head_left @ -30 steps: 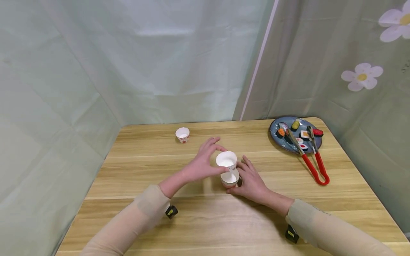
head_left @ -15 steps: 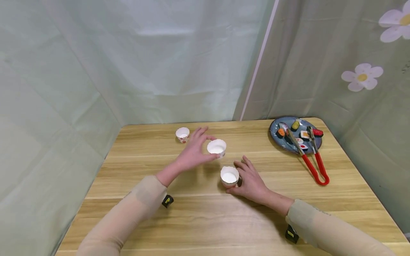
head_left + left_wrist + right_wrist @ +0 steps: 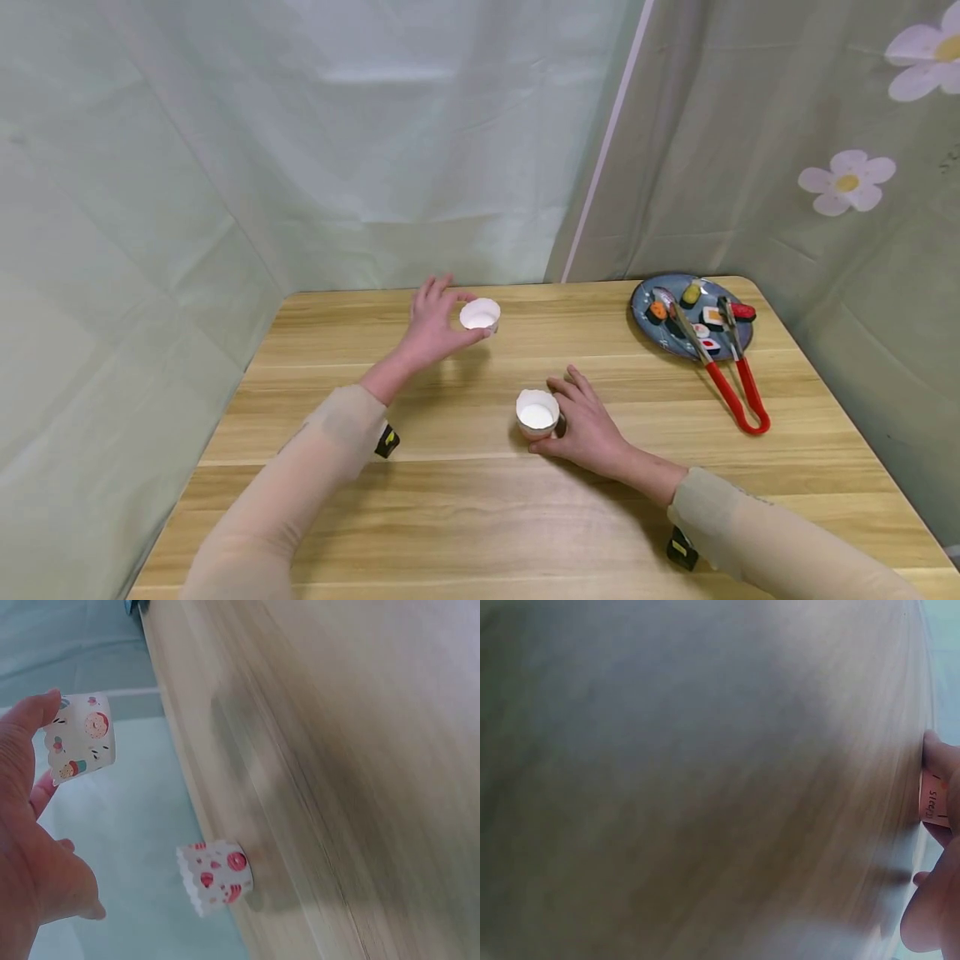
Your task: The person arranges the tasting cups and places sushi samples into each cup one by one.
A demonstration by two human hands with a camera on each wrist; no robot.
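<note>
1. Head view, just below centre: our right hand (image 3: pixel 588 427) grips the near cup (image 3: pixel 537 413) on the table (image 3: pixel 465 517), unmoved since the earlier frame.
2. Above centre, our left hand (image 3: pixel 432 327) pinches the raised cup (image 3: pixel 479 314), now farther up and left than half a second ago; we seem mid-transfer.
3. Left wrist view, lower middle: the third cup (image 3: pixel 216 874) stands; our next move probably calls for lowering ours upright nearby, then loosening the pinch.

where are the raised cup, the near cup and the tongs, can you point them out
Raised cup (image 3: pixel 88 740): left wrist view, on its printed outer wall
Near cup (image 3: pixel 537 416): head view, on its white inside bottom
Tongs (image 3: pixel 723 389): head view, on the red handle's left arm
</note>
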